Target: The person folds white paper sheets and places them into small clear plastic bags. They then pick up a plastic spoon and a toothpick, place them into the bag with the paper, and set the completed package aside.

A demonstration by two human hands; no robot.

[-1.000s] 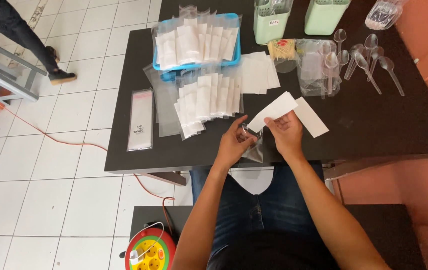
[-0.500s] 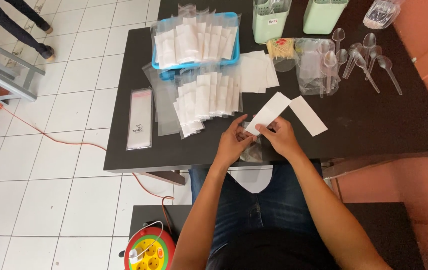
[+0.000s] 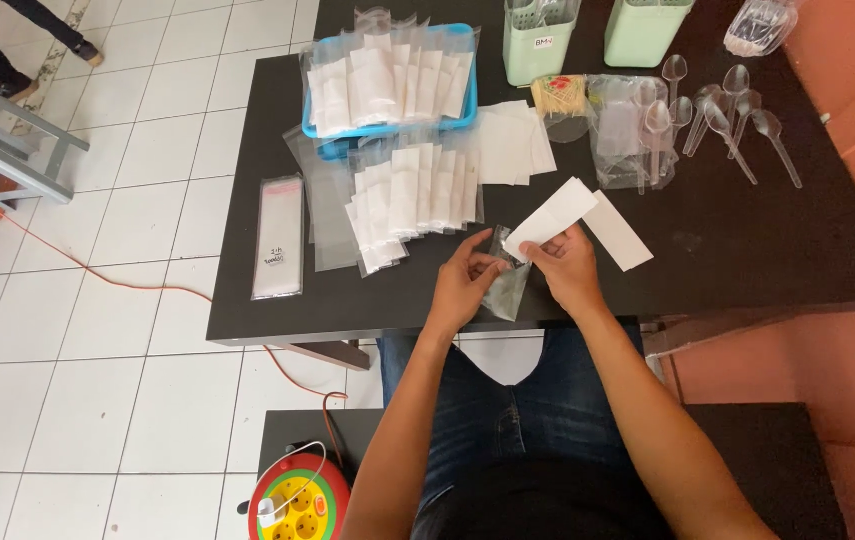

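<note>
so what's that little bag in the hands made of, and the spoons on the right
Bag: thin clear plastic film, probably; glossy, the dark table shows through it. Spoons: clear hard plastic, it seems; see-through with bright glints.

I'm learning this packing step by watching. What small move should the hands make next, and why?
Probably slide the folded white napkin down into the clear sleeve. The right hand holds the napkin's lower end right at the sleeve's mouth, which the left hand pinches, and most of the napkin is outside.
</note>
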